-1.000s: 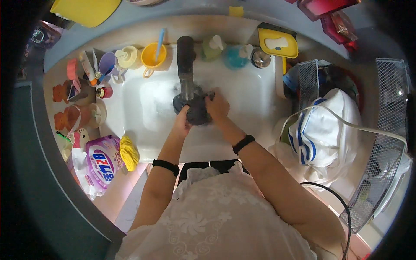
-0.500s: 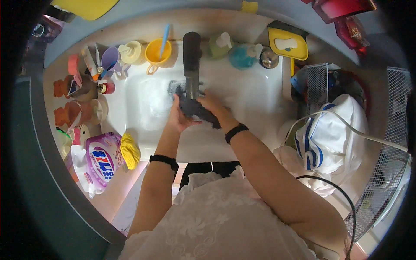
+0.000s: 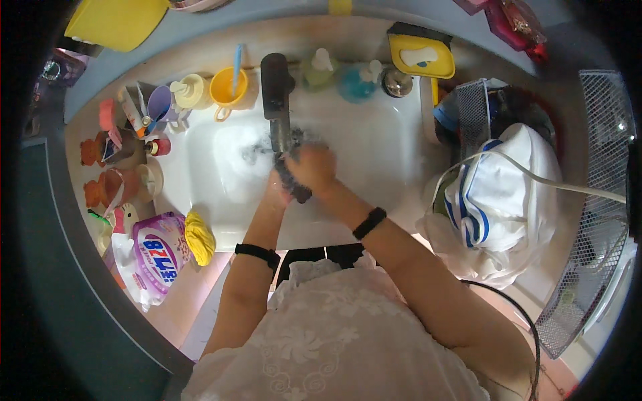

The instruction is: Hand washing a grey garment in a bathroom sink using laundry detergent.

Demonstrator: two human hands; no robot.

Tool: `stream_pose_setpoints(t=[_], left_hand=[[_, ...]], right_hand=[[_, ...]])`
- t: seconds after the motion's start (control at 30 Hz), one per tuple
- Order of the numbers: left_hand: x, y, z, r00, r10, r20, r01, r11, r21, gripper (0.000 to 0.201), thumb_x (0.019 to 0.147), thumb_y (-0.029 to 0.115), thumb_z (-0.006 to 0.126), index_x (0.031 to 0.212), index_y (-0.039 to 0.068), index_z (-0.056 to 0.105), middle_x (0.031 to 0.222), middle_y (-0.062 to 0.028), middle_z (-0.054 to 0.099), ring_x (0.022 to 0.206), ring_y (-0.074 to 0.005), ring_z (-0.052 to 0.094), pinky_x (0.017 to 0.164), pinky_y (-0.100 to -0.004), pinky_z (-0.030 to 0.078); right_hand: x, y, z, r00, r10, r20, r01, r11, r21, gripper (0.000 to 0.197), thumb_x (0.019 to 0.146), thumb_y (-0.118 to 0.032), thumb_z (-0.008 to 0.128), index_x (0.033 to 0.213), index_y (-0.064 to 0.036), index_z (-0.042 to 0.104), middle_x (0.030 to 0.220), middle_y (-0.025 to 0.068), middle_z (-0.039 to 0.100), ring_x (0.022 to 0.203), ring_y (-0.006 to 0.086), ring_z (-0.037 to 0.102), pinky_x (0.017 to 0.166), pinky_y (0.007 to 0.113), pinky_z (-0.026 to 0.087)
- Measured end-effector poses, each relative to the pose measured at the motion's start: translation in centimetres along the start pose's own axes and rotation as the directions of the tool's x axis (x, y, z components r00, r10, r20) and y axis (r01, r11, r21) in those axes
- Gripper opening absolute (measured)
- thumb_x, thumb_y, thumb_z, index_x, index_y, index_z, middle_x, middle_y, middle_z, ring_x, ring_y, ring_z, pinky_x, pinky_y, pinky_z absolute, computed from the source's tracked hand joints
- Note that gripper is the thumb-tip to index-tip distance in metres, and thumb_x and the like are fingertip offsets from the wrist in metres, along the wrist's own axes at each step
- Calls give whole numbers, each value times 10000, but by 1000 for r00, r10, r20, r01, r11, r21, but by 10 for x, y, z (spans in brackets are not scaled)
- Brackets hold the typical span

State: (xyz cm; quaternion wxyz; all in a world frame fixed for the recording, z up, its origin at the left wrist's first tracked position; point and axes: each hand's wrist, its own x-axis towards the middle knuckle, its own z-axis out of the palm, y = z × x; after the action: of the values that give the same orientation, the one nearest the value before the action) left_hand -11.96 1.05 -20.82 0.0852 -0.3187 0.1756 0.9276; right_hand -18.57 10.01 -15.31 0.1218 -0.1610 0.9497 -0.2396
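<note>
Under the black tap (image 3: 275, 93) a wet, dark grey cloth (image 3: 295, 188) is bunched between my hands, over the white sink (image 3: 227, 230). My left hand (image 3: 277, 190) holds it from below and from the left side; most of its fingers are hidden by the cloth. My right hand (image 3: 315, 167) is closed over the cloth from above, beside the spout, and its fingers are blurred by motion. Dark bits and swirling water spread over the basin floor around the spout's end.
Along the back rim stand a yellow cup (image 3: 228, 87) with a blue toothbrush, a cream pump bottle (image 3: 192, 91) and a blue pump bottle (image 3: 357, 84). A purple detergent bag (image 3: 160, 248) and yellow cloth (image 3: 199, 238) lie left. White fabric (image 3: 511, 190) fills the right side.
My right hand has shifted left and in over the cloth, and the cloth is more bunched. My left hand has turned and lies lower beneath it. The whole view has shifted slightly.
</note>
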Motion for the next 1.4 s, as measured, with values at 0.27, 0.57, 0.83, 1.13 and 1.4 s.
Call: stream_pose_setpoints(t=[0.27, 0.57, 0.83, 1.13, 1.4], left_hand=[[-17, 14, -14, 828, 151, -540, 207, 813, 544, 398, 703, 119, 620, 1087, 86, 521, 992, -75, 577, 948, -206, 542, 813, -347, 429], [-24, 23, -2, 961, -181, -207, 195, 979, 52, 637, 790, 602, 506, 1247, 165, 430, 1265, -136, 441, 1158, -325, 419, 836, -612, 359], [-1, 19, -22, 986, -50, 161, 70, 990, -126, 489, 854, 463, 499, 1134, 63, 520, 1049, -137, 593, 977, -267, 580, 831, -417, 479], [-12, 6, 0, 995, 9, -100, 9, 983, 183, 313, 802, 150, 554, 1102, 64, 538, 1018, -91, 609, 939, -209, 589, 866, -345, 464], [-48, 15, 23, 809, 98, -580, -13, 989, 149, 662, 730, 124, 597, 1333, 140, 322, 1272, -135, 413, 1185, -334, 389, 921, -580, 356]], right_hand=[[-6, 88, 3, 970, 220, 105, -160, 901, -403, 505, 715, -382, 612, 1100, -62, 543, 1082, 168, 564, 1069, 343, 496, 843, 452, 423], [29, 73, 82, 963, 92, 252, -146, 968, 203, 535, 758, -393, 580, 1172, -64, 500, 1093, 218, 562, 1014, 372, 532, 863, 462, 412], [-46, -35, 9, 989, -4, 145, -69, 865, 497, 376, 747, -392, 597, 947, -75, 625, 808, 180, 629, 771, 377, 598, 696, 457, 462], [12, 55, 6, 945, 318, 72, -322, 946, 43, 411, 756, -403, 587, 1055, -122, 568, 923, 150, 619, 811, 322, 613, 695, 419, 481], [20, 121, 41, 815, 579, -24, -579, 815, -28, 728, 707, -355, 667, 1327, -164, 336, 1411, 198, 200, 1192, 418, 373, 856, 575, 386]])
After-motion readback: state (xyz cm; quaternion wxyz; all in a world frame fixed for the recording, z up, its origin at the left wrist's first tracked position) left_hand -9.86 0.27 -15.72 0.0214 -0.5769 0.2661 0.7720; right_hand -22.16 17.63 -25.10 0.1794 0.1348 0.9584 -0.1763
